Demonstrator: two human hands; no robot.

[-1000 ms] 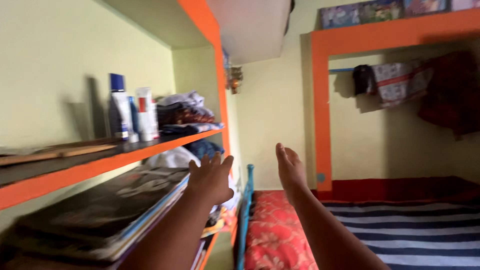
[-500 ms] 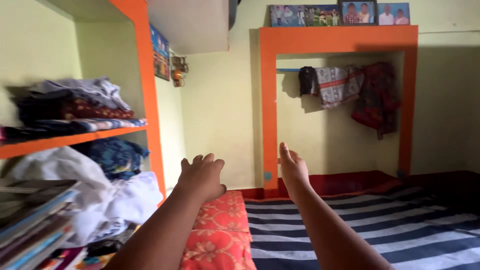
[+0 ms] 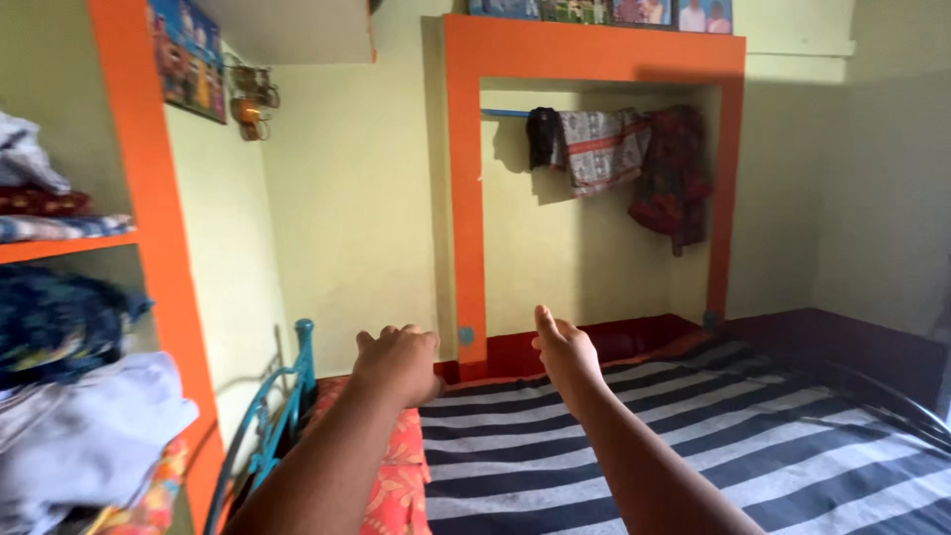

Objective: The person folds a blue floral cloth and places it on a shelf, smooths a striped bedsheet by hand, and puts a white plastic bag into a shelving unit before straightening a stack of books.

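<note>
Both my arms reach forward over a bed. My left hand [image 3: 398, 363] is loosely curled, knuckles up, and holds nothing. My right hand [image 3: 565, 352] is held edge-on with its fingers extended forward and also holds nothing. Neither hand touches anything. Below them lies a bed with a blue-and-white striped sheet [image 3: 693, 436] and a red floral pillow [image 3: 391, 476] at its left end. The teal metal bed frame [image 3: 272, 421] stands just left of my left forearm.
Orange-edged shelves [image 3: 158, 248] on the left carry folded clothes [image 3: 69, 436]. An orange-framed wall niche [image 3: 466, 198] ahead has clothes hanging on a rod [image 3: 619, 149]. Framed pictures sit on top of the niche. A dark red ledge runs along the far wall.
My view has swung right, away from the shelves with bottles and books, toward the bed and niche. My left hand's fingers have curled in. Both hands stay raised and hold nothing.
</note>
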